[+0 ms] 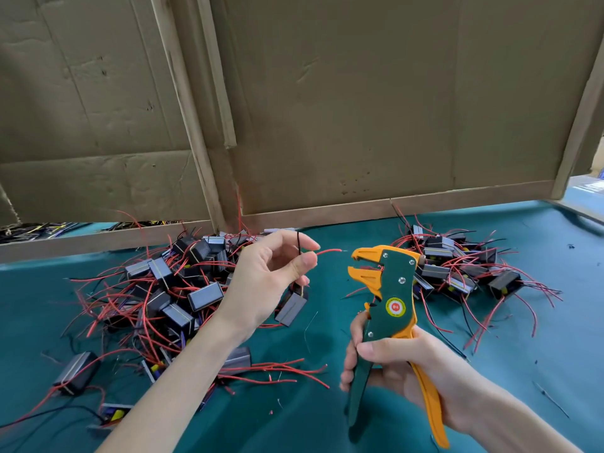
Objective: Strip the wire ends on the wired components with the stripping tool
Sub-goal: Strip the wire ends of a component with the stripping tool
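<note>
Pinches red wire (pixel 328 251) of component (pixel 291 308) in left hand (pixel 264 282) over bench (pixel 539 338) centre. Grips stripping tool (pixel 389 308) in right hand (pixel 392 364), jaws apart, near wire tip. Flanked by component piles (pixel 170 289) along back edge.

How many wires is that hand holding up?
2. The left hand holds a red wire pointing toward the stripping tool, and a black wire sticking up by its fingers. Both seem to run down to one hanging component. None looks hidden.
</note>
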A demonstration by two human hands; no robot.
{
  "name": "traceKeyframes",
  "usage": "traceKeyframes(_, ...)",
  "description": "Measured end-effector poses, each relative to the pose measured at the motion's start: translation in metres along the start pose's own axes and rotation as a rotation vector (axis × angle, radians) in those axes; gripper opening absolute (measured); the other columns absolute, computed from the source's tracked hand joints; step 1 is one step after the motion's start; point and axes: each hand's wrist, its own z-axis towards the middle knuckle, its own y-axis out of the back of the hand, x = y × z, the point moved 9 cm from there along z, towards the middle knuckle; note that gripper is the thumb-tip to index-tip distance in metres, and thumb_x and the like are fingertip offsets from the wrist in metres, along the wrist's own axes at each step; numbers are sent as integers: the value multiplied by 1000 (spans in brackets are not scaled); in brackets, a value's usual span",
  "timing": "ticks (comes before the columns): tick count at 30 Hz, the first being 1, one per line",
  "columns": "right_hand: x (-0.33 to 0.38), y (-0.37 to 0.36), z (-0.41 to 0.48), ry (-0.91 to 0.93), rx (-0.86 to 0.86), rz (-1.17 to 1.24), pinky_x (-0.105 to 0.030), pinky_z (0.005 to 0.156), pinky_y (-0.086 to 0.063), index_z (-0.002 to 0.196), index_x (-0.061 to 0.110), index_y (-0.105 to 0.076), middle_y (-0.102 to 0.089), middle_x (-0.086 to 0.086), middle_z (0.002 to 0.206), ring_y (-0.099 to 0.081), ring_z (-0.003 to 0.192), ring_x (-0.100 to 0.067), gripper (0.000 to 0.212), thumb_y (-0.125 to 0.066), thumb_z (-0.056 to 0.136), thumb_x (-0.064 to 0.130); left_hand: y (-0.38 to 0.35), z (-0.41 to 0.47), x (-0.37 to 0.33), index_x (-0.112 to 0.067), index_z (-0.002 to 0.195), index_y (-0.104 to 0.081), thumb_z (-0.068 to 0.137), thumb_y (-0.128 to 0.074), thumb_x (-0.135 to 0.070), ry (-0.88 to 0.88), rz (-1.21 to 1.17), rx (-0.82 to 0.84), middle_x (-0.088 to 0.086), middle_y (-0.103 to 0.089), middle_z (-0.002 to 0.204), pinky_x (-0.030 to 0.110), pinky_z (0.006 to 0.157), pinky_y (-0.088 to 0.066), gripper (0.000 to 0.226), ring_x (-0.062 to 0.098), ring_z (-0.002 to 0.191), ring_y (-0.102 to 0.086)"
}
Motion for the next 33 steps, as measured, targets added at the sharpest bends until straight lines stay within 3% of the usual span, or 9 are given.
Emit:
traceKeyframes(5,1,-7,-2,16,15,-5,-48,71,-55,76,3,-64,-61,-26,74,-64,68,-38,18,-75,62,4,-9,-3,-4,-19,77,-71,84,-68,-16,23,23,50,-11,-59,57,15,54,-44,8,5,51,-49)
traceKeyframes(8,3,-8,-3,35,23,-21,-48,71,-55,77,1,-63,-61,-26,74,-64,68,-38,19,-75,63,4,-13,-5,0,-21,71,-71,78,-71,-23,77,2,70,-7,-54,52,18,50,-42,8,8,49,-46)
traceKeyframes(12,5,-9,-3,49,35,-68,-48,73,-54,76,4,-65,-62,-26,75,-64,70,-38,15,-75,65,6,-17,-8,4,-23,70,-72,70,-72,-33,140,-57,79,-4,-52,52,20,49,-41,10,9,50,-44)
traceKeyframes(24,1,-7,-5,58,98,-146,-51,81,-52,83,7,-64,-64,-22,80,-64,77,-38,21,-81,73,14,-25,-10,10,-19,70,-72,66,-73,-32,209,-119,144,-1,-51,58,18,47,-41,14,8,48,-43)
traceKeyframes(29,2,-8,-7,41,88,-188,-48,76,-52,80,9,-64,-62,-20,74,-63,69,-35,27,-84,72,24,-24,-8,7,-19,69,-73,66,-74,-29,197,-85,228,3,-54,65,16,49,-37,11,9,50,-41)
traceKeyframes(33,-3,-7,-12,1,2,-196,-39,58,-53,70,11,-62,-58,-18,61,-58,52,-30,31,-86,66,31,-22,-8,7,-21,70,-73,72,-78,-25,188,-38,281,2,-56,69,16,52,-38,7,9,52,-42)
